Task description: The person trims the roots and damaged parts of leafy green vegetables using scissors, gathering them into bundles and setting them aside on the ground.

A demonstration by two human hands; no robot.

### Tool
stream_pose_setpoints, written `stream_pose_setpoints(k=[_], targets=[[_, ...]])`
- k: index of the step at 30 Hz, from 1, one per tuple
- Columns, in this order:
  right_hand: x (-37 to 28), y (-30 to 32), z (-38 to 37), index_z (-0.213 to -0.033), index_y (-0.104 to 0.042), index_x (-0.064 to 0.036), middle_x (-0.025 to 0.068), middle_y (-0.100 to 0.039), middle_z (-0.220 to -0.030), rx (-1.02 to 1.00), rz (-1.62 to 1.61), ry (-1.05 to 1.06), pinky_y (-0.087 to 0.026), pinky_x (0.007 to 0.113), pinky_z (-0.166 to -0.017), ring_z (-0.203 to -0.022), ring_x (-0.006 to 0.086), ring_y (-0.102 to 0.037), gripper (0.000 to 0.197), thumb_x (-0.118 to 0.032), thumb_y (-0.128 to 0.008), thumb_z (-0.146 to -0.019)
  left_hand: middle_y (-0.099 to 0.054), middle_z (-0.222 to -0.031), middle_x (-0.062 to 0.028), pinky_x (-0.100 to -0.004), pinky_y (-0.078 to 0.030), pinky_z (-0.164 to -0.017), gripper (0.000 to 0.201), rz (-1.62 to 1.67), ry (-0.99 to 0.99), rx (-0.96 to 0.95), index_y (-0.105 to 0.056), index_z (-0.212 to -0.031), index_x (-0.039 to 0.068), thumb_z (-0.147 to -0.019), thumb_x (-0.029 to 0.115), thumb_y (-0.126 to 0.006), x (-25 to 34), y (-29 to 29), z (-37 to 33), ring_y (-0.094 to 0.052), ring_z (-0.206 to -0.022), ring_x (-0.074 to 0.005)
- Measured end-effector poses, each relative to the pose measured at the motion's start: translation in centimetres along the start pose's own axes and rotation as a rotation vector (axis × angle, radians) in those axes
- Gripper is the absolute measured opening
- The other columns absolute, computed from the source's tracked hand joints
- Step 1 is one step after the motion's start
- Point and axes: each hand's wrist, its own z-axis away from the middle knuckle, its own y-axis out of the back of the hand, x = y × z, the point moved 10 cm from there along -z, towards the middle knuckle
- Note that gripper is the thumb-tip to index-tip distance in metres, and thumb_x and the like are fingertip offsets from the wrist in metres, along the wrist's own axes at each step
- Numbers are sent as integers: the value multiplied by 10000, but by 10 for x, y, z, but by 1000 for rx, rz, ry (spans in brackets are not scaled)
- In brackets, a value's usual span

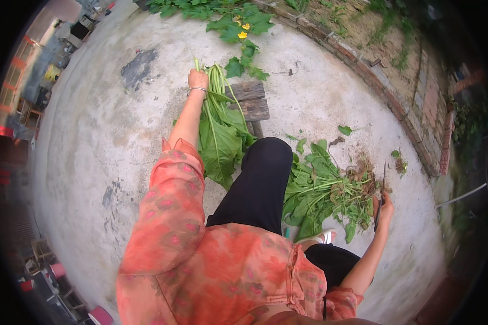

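Far out in front, my left hand is closed round the pale stems of a bunch of leafy greens. The stem ends stick out above the fist, and the broad leaves hang down beside my knee. My right hand, low at the right, grips a dark knife seen nearly edge-on, its thin blade pointing away from me. Just left of that hand lies a heap of greens on the concrete, with brown roots and withered bits at its right end.
Partly behind the bunch stands a low, weathered wooden stool. A vine with yellow flowers spreads over the concrete at the far side. A brick edging bounds a soil bed at the right. A loose leaf lies beyond the heap.
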Motion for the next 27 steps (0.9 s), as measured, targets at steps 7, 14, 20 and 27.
stream_pose_setpoints(k=[7,14,20,27], targets=[[17,-6,-5,-1169,-597,49,139,-634,-758,-2,15,-14,-473,307,-624,-658,154,-546,414,-153,-721,-829,-452,-1343,-262,-449,-355,-1028,509,-705,-160,40,-535,-1207,-43,-834,281,-657,-27,-22,-30,-429,-1233,-395],[-12,-3,-3,-1143,-609,30,165,-633,-753,-28,65,25,-484,335,-632,-635,219,-566,386,-165,-710,-825,-364,-1434,-264,-462,-189,-1155,985,-694,-115,-95,-228,-1453,18,-726,400,-773,-22,-22,-4,-284,-1385,-365],[-11,11,5,-1131,-614,24,167,-642,-763,9,78,7,-490,340,-639,-644,224,-584,377,-168,-712,-822,-364,-1430,-281,-451,-226,-1149,1196,-815,96,268,-124,-1473,-3,-628,446,-841,-2,7,50,-296,-1388,-365],[-19,1,5,-1136,-612,32,197,-668,-832,-4,84,51,-500,359,-672,-712,281,-640,387,-175,-711,-824,-571,-1234,-234,-356,-486,-935,993,-213,105,60,-311,-1371,-86,-578,142,-863,-82,21,-9,-587,-1119,-308]])
